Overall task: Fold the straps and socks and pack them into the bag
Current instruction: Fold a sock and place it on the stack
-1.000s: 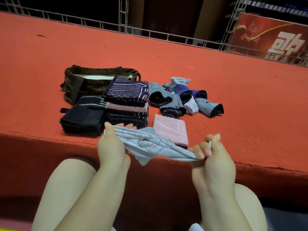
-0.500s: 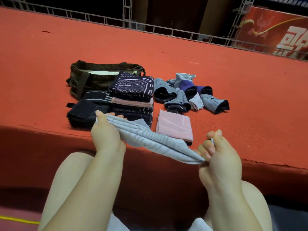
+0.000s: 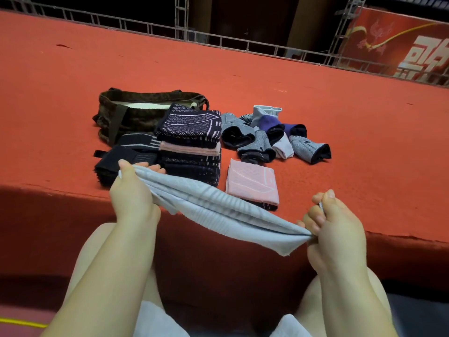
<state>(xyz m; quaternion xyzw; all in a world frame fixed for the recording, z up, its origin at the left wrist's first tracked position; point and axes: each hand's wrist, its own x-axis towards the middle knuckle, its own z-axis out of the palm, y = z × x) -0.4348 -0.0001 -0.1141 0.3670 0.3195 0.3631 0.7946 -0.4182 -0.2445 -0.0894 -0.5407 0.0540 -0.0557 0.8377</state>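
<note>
A light blue-grey sock (image 3: 213, 210) hangs stretched between my hands above the platform's front edge. My left hand (image 3: 132, 198) grips its upper left end, and my right hand (image 3: 332, 224) pinches its lower right end. Behind it stands a stack of folded dark and pink pieces (image 3: 192, 144), with a folded black strap (image 3: 121, 159) to its left. A folded pink piece (image 3: 252, 183) lies flat to the right. Several loose grey, purple and white socks (image 3: 269, 135) lie in a pile further back. The dark open bag (image 3: 136, 110) sits behind the stack.
Everything lies on a red carpeted platform (image 3: 364, 132) whose front edge runs just behind my hands. A metal truss rail (image 3: 243, 45) lines the far edge, with a red banner (image 3: 401, 45) at the back right. My bare knees are below.
The sock has been pulled longer and flatter between my hands; my right hand has dropped lower and to the right while my left stays near the stack.
</note>
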